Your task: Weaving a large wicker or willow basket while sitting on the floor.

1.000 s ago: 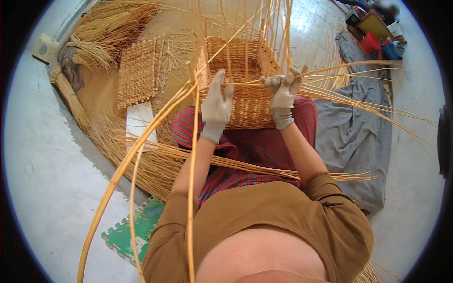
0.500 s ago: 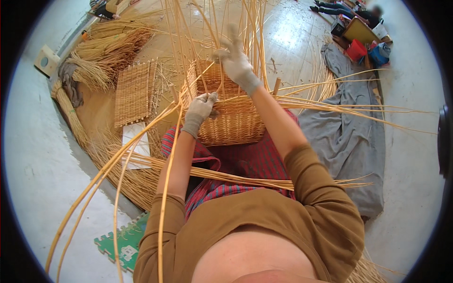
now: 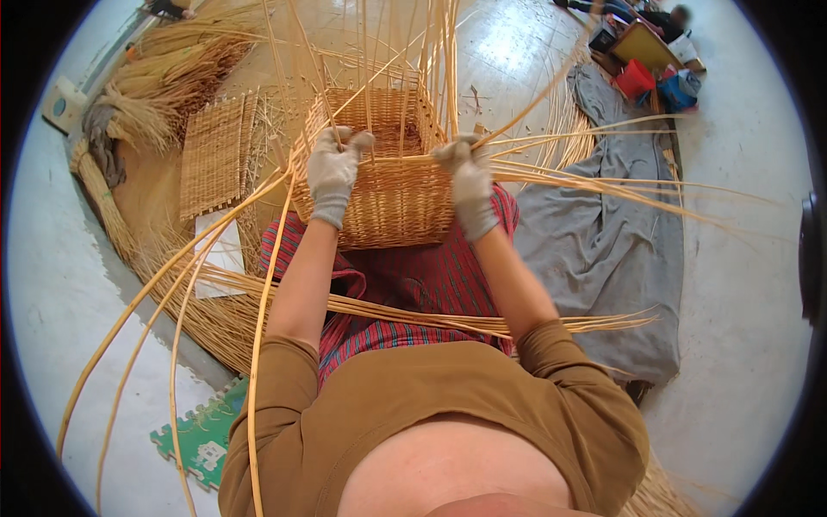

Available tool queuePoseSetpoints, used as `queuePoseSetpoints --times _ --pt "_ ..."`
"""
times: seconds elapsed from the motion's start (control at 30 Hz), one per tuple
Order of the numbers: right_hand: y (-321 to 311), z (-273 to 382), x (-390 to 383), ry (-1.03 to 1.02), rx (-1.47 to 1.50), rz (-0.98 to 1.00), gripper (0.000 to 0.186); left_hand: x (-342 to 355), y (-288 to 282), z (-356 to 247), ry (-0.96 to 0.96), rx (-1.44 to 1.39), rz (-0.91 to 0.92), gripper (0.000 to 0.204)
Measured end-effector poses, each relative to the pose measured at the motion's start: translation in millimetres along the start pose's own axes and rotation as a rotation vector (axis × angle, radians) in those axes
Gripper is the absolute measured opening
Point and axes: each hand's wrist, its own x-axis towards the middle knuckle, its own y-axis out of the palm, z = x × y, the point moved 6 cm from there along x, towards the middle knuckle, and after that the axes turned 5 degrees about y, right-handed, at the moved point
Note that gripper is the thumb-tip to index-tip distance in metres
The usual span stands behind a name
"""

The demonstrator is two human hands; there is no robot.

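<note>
A rectangular woven willow basket point(image 3: 392, 207) rests on red striped cloth point(image 3: 431, 284), with tall rods rising from it and long rods fanning out sideways. My left hand point(image 3: 332, 177), in a pale knit glove, pinches a rod at the near rim's left end. My right hand point(image 3: 469, 181), gloved alike and slightly blurred, is closed on a long rod point(image 3: 534, 99) at the near rim's right end; that rod slants up to the right. Loose rods point(image 3: 413, 317) lie across the cloth below the basket.
A flat woven panel point(image 3: 215, 155) and straw bundles point(image 3: 181, 60) lie left. Grey cloth point(image 3: 603, 276) spreads right, behind it a red bucket point(image 3: 633, 82), blue containers and a person point(image 3: 663, 26). Another person's hand shows upper left. A green foam mat point(image 3: 202, 431) lies lower left.
My right hand rose over the basket's middle, then came back down to the right rim, with a rod now slanting rightward from it. My left hand and the basket appear further left.
</note>
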Motion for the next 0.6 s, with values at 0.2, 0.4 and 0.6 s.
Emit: queuePoseSetpoints --times 0.2,0.4,0.6 --pt "-115.2 -10.9 1.6 0.092 -0.193 -0.335 0.017 -22.8 66.3 -16.2 -0.081 -0.260 0.430 0.022" --pt "32.5 33.7 91.3 -0.506 -1.035 0.156 0.043 -26.8 89.1 -3.6 -0.330 -0.086 0.528 0.043" --pt "-37.3 43.6 63.3 -0.659 -0.654 -0.054 0.031 -23.6 89.9 -6.0 -0.327 0.012 0.559 0.040"
